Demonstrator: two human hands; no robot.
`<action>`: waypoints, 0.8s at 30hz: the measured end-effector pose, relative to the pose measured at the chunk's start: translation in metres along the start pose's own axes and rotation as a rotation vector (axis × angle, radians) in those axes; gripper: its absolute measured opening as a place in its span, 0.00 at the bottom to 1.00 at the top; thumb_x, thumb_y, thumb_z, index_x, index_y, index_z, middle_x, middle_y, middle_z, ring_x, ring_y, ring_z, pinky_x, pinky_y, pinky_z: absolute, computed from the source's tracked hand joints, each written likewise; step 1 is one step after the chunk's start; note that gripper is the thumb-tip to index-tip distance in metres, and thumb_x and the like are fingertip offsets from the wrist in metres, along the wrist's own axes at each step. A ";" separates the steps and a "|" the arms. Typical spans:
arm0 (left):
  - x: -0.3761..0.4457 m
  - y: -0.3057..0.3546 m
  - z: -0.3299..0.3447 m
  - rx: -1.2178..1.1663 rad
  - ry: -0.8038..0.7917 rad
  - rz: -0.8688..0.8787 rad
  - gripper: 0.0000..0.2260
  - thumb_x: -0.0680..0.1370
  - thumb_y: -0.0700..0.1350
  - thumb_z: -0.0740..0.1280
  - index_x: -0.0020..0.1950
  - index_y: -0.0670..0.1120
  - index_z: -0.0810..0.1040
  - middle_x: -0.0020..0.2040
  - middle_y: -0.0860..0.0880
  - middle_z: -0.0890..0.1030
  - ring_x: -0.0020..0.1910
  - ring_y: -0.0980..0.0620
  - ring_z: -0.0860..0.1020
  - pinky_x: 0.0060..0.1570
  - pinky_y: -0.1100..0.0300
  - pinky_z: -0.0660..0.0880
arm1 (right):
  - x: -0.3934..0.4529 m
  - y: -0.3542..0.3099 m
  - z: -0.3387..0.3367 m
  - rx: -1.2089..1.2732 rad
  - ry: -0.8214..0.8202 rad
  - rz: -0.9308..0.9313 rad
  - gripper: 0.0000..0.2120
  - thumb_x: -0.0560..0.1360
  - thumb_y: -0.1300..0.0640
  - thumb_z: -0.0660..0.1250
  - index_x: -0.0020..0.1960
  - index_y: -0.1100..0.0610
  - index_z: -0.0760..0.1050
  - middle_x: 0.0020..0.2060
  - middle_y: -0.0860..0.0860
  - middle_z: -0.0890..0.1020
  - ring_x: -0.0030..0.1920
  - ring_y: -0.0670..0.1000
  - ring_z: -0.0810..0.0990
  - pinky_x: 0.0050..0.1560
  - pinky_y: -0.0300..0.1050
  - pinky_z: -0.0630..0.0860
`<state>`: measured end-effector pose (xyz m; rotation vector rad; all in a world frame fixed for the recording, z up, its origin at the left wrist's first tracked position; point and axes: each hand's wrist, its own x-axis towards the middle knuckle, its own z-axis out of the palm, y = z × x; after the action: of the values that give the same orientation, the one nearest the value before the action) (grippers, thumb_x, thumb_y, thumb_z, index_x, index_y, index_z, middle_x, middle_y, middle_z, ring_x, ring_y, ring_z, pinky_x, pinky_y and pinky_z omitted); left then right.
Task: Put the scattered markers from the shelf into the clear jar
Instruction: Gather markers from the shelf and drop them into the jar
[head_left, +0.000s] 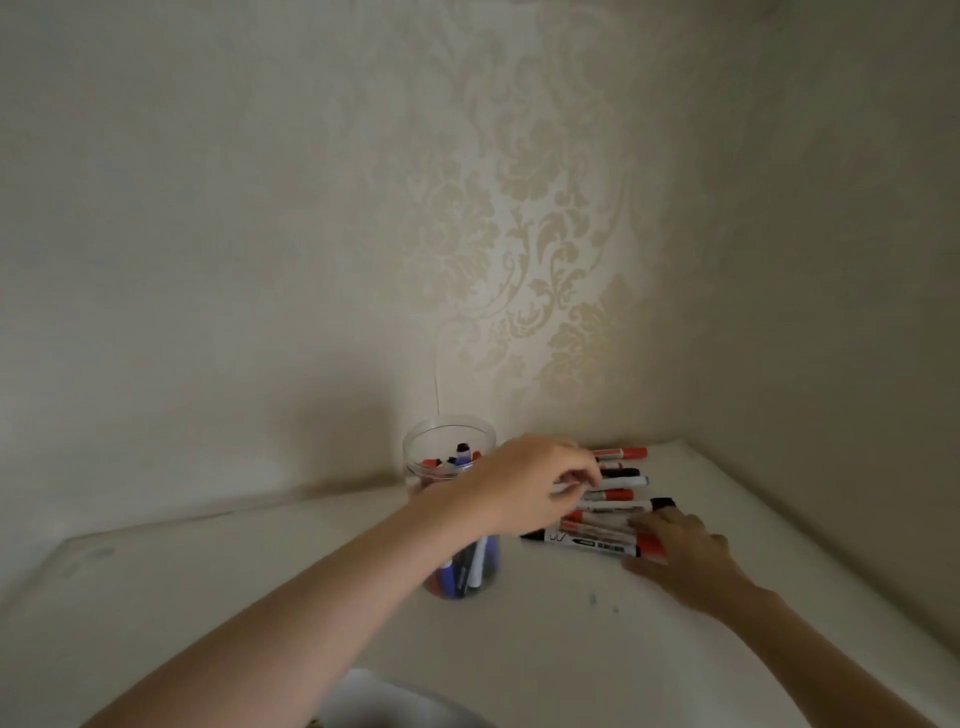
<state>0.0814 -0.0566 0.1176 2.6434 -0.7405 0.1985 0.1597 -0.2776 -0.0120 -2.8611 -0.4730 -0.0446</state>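
Note:
A clear jar (450, 441) stands upright on the white shelf (260, 582) near the back wall, with several markers inside. To its right lies a row of several markers (618, 478) with red, black and blue caps. My left hand (524, 483) reaches across the front of the jar and its curled fingers pinch a marker at the left end of the row. My right hand (680, 551) lies on the near markers, fingers curled over a red-capped one (597, 545) at the front.
Patterned wallpaper (519, 234) backs the shelf and a plain side wall (857, 312) closes it on the right. A white rounded object (384, 701) shows at the bottom edge. Small dark specks (602, 603) mark the shelf in front of the markers.

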 end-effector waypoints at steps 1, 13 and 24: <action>0.006 -0.003 0.019 0.029 -0.074 -0.039 0.13 0.80 0.41 0.64 0.65 0.48 0.76 0.57 0.52 0.78 0.53 0.52 0.79 0.53 0.57 0.76 | -0.002 0.000 0.002 0.004 0.004 -0.009 0.27 0.72 0.37 0.63 0.68 0.44 0.66 0.61 0.47 0.71 0.60 0.50 0.71 0.58 0.49 0.69; 0.027 -0.048 0.121 0.227 -0.174 -0.060 0.16 0.80 0.42 0.63 0.68 0.48 0.72 0.67 0.47 0.73 0.64 0.48 0.73 0.61 0.55 0.73 | -0.020 0.022 0.000 0.179 -0.080 -0.163 0.17 0.79 0.47 0.57 0.67 0.44 0.67 0.52 0.45 0.75 0.49 0.44 0.73 0.50 0.38 0.68; 0.010 -0.005 -0.059 -0.775 0.277 -0.127 0.16 0.80 0.38 0.65 0.67 0.51 0.72 0.52 0.48 0.79 0.54 0.51 0.81 0.53 0.60 0.78 | -0.048 0.052 -0.043 0.236 -0.035 0.004 0.09 0.78 0.51 0.61 0.57 0.44 0.67 0.32 0.50 0.81 0.30 0.41 0.78 0.31 0.29 0.72</action>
<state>0.0908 -0.0336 0.1718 1.8668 -0.4316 0.1878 0.1316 -0.3505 0.0144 -2.6354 -0.4467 0.0585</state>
